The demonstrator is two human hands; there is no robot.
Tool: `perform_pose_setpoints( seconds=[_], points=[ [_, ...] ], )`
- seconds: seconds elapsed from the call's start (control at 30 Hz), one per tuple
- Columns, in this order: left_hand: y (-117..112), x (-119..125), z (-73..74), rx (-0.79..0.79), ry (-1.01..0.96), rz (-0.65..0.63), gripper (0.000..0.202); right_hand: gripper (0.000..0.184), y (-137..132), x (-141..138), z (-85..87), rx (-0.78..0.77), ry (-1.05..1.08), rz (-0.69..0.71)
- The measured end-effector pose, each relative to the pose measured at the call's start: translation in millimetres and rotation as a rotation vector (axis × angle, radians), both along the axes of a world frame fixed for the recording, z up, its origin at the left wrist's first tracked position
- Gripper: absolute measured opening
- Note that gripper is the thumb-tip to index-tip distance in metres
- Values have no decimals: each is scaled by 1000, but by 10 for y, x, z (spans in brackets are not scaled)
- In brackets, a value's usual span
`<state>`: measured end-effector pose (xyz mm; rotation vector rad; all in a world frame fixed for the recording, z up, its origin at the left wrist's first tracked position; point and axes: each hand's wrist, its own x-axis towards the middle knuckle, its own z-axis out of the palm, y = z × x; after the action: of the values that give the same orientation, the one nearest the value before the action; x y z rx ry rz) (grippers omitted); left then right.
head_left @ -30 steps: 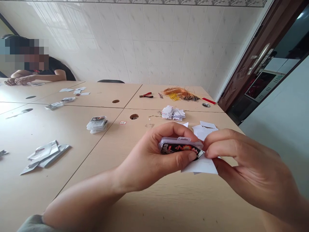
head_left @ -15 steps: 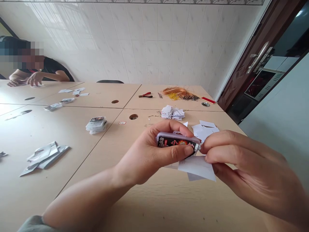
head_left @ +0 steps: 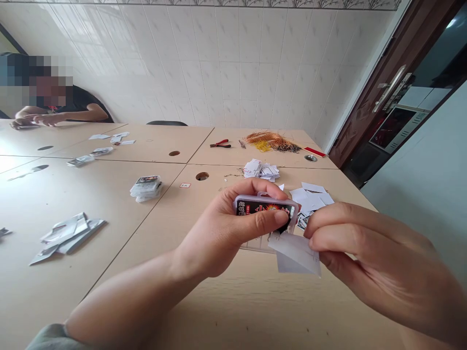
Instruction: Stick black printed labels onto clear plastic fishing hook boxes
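Note:
My left hand (head_left: 237,218) is closed around a small clear plastic case (head_left: 255,244) with a black printed label, its thumb pressed across the label. Just right of it, my right hand (head_left: 368,253) pinches a folded white paper slip (head_left: 297,255) between thumb and fingers. The slip's upper left corner meets the lower edge of the label; whether it goes inside the case I cannot tell. Behind my right hand lie loose white paper slips (head_left: 310,198), with black-and-white printed pieces (head_left: 302,221) partly hidden by my fingers.
Farther back are a stack of white cards (head_left: 260,169), red-handled pliers (head_left: 221,144) and a bundle of copper-coloured wire (head_left: 270,138). To the left sit stacked clear cases (head_left: 146,188) and silvery packets (head_left: 69,236). Another person (head_left: 87,104) works at the far left.
The case in my left hand has tilted and shifted slightly left, showing more of its clear lower part. The paper slip in my right hand has moved slightly down and left.

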<state>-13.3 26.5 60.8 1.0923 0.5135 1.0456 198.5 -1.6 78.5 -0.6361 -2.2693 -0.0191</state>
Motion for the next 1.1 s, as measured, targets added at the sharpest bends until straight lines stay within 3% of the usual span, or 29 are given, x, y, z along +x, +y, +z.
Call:
perform_pose_setpoints(
  seconds=[0.57, 0.9, 1.1],
  points=[
    [-22, 30, -24, -45, -83, -38, 9, 24, -40, -59, -80, 37, -13, 3],
    [-27, 23, -11, -140, -85, -89, 14, 34, -46, 11, -179, 48, 3, 7],
    [-17, 23, -16, -152, -71, -78, 14, 27, 12, 13, -216, 106, 27, 66]
  ],
)
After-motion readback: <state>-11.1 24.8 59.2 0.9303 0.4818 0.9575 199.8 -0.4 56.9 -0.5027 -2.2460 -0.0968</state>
